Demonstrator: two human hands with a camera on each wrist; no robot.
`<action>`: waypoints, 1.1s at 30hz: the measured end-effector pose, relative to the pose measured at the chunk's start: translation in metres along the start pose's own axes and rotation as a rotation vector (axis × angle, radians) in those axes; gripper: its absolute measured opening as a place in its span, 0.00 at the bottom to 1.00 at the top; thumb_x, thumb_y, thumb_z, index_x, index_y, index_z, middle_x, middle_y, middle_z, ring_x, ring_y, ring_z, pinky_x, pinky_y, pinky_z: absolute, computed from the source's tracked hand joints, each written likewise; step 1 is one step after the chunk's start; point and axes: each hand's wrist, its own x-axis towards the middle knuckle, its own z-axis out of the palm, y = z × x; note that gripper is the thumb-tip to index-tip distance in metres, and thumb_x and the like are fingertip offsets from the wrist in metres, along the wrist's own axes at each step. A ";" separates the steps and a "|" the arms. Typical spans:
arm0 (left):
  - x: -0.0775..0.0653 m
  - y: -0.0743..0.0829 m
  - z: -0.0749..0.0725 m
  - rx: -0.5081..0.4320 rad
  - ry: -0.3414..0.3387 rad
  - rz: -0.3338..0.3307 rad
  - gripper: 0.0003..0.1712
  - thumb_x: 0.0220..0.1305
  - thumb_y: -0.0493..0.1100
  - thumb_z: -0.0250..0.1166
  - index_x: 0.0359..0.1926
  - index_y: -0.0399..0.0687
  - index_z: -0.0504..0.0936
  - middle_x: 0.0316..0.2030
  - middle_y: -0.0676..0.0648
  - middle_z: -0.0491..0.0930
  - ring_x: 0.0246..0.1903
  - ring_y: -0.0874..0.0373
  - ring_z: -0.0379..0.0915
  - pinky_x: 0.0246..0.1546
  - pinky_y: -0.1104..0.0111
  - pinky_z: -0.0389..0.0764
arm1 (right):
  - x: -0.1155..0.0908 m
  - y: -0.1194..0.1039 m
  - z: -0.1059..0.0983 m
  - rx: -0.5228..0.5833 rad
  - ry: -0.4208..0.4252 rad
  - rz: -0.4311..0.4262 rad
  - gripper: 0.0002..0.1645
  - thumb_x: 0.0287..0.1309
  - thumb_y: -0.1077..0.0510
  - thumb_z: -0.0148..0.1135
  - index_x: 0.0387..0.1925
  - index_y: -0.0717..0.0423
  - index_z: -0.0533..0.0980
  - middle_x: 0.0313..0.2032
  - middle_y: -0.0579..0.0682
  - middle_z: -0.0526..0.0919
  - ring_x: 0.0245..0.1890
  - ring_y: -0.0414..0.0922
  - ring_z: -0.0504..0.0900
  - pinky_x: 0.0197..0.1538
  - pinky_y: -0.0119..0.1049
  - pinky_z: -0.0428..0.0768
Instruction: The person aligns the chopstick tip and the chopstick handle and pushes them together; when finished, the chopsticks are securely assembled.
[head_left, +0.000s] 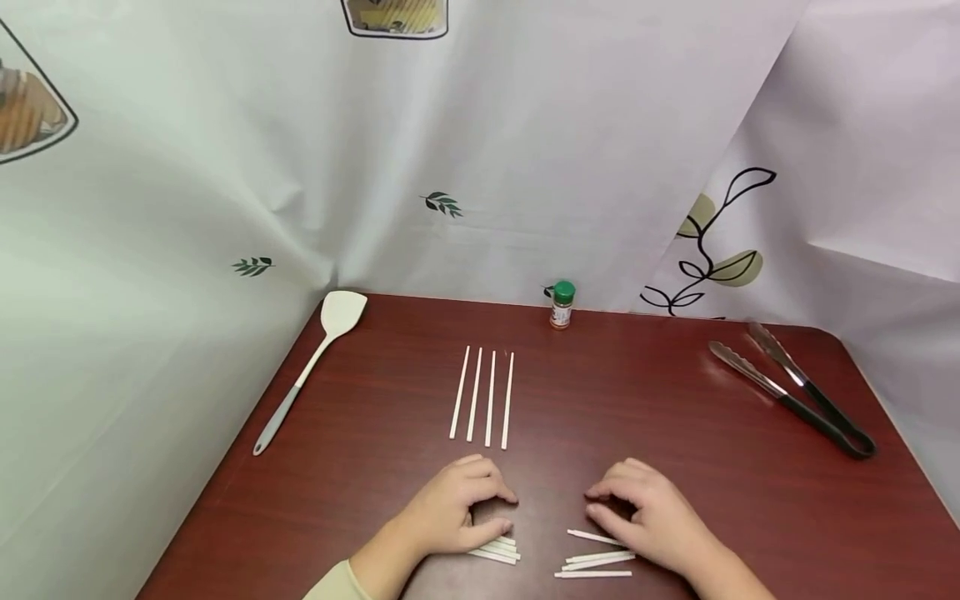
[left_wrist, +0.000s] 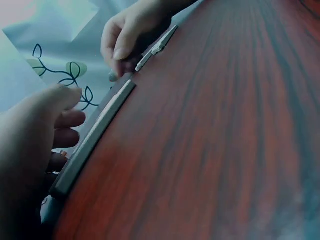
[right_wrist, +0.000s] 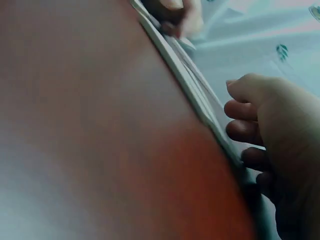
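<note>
Several thin white sticks [head_left: 491,400] lie side by side, roughly parallel, in the middle of the table. Nearer the front edge, my left hand [head_left: 461,508] rests over a small bunch of white sticks [head_left: 498,550], its fingers loosely bent and the thumb just above the stick ends. My right hand [head_left: 648,508] is beside a looser group of white sticks [head_left: 596,573] and partly covers their right ends. A gap shows between its thumb and fingers. In the left wrist view, the left fingers [left_wrist: 70,120] hang next to a stick without gripping it; the right wrist view shows loosely bent right fingers [right_wrist: 242,130].
At the left edge of the dark red table [head_left: 600,400] lies a white spatula [head_left: 311,362] with a grey handle. A green-capped spice jar [head_left: 562,305] stands at the back, against the patterned sheet [head_left: 525,167]. Spread metal tongs [head_left: 795,387] with black handles lie to the right.
</note>
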 end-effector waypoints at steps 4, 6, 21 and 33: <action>-0.003 0.001 -0.003 -0.010 -0.074 0.000 0.19 0.53 0.59 0.82 0.43 0.59 0.92 0.40 0.64 0.80 0.43 0.71 0.71 0.51 0.75 0.71 | -0.007 -0.010 0.009 0.029 -0.048 -0.037 0.24 0.46 0.54 0.87 0.47 0.39 0.88 0.41 0.30 0.82 0.41 0.30 0.75 0.47 0.24 0.70; -0.004 0.002 -0.005 -0.009 -0.111 0.009 0.26 0.47 0.67 0.84 0.44 0.62 0.93 0.41 0.65 0.78 0.43 0.71 0.69 0.51 0.74 0.69 | -0.009 -0.013 0.011 0.025 -0.077 -0.041 0.28 0.44 0.49 0.88 0.50 0.38 0.87 0.43 0.29 0.81 0.44 0.30 0.74 0.51 0.26 0.67; -0.003 0.001 -0.001 0.002 -0.119 -0.012 0.19 0.44 0.64 0.86 0.37 0.70 0.93 0.38 0.69 0.75 0.40 0.73 0.67 0.46 0.76 0.67 | -0.012 -0.015 0.008 0.053 -0.166 -0.092 0.27 0.39 0.46 0.90 0.45 0.31 0.89 0.39 0.25 0.76 0.42 0.26 0.68 0.49 0.25 0.62; -0.002 0.002 -0.001 -0.016 -0.080 -0.028 0.14 0.50 0.60 0.85 0.37 0.67 0.95 0.34 0.69 0.78 0.37 0.74 0.68 0.44 0.77 0.68 | -0.011 -0.020 0.009 0.066 -0.142 -0.052 0.20 0.39 0.47 0.90 0.37 0.28 0.90 0.33 0.25 0.76 0.39 0.26 0.68 0.47 0.25 0.63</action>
